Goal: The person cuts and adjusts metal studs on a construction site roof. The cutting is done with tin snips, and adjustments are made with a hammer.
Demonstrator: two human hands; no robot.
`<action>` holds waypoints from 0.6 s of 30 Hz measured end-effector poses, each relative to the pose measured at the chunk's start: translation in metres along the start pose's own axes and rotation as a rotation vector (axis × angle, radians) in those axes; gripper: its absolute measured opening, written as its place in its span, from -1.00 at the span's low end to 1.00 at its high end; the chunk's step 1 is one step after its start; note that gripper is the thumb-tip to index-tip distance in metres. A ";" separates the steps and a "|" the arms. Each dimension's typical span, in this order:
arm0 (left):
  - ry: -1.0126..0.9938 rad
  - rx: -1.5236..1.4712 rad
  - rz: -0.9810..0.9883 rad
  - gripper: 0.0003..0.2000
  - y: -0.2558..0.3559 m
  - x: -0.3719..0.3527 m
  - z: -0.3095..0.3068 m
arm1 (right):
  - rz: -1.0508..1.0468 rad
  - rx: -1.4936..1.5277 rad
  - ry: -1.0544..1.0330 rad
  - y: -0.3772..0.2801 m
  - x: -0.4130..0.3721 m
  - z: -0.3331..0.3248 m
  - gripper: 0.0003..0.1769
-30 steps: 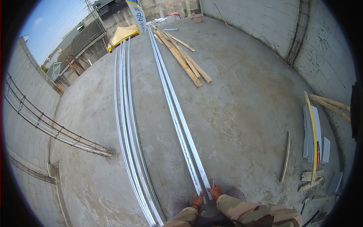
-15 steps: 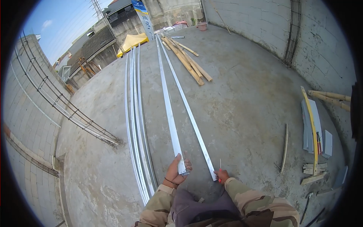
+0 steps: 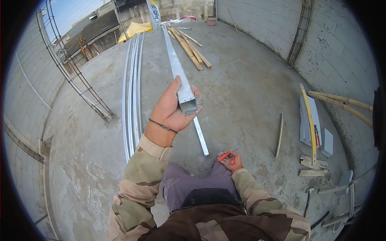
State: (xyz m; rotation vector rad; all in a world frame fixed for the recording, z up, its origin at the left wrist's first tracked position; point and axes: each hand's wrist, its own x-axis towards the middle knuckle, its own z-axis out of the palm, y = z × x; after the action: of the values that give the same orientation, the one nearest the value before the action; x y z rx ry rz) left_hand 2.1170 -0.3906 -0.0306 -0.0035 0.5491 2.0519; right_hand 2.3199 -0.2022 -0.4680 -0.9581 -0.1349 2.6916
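My left hand [image 3: 171, 102] is wrapped around the near end of a long galvanized metal channel [image 3: 175, 66], raised toward me so that its hollow square end shows. The channel runs away from me to the far side of the floor. By my right thigh, my right hand [image 3: 233, 162] is closed on a red-handled tool [image 3: 224, 156] with a slim metal tip pointing up and right. A second metal strip [image 3: 201, 138] lies on the concrete between the two hands, partly hidden behind the raised channel and left hand.
Several metal profiles [image 3: 132, 88] lie lengthwise at left, beside an upright rebar cage [image 3: 80, 90]. Bamboo poles [image 3: 187, 50] rest ahead. At right are a yellow level-like bar [image 3: 309, 120], pale blocks [image 3: 327, 142], wood scraps [image 3: 313, 172] and a thin stick [image 3: 280, 136]. Block walls [image 3: 333, 52] border the floor.
My left hand has lifted the channel's near end up and toward me. My right hand has left the second strip's end and drawn back to my thigh, still holding the red-handled tool.
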 end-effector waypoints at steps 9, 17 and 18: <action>-0.043 -0.091 0.017 -0.47 0.012 -0.018 0.020 | -0.012 0.048 -0.028 -0.004 0.001 -0.004 -0.62; -0.085 -0.279 -0.050 -0.48 0.011 -0.028 0.020 | -0.017 0.099 -0.020 -0.006 0.002 -0.004 -0.64; -0.120 -0.270 -0.011 -0.44 0.011 -0.028 0.016 | -0.010 0.104 -0.012 -0.006 0.002 -0.005 -0.65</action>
State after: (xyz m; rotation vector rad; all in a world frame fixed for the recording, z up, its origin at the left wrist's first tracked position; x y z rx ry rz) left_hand 2.1261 -0.4124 -0.0059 -0.0432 0.1949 2.0861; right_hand 2.3226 -0.1954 -0.4717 -0.9075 -0.0025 2.6663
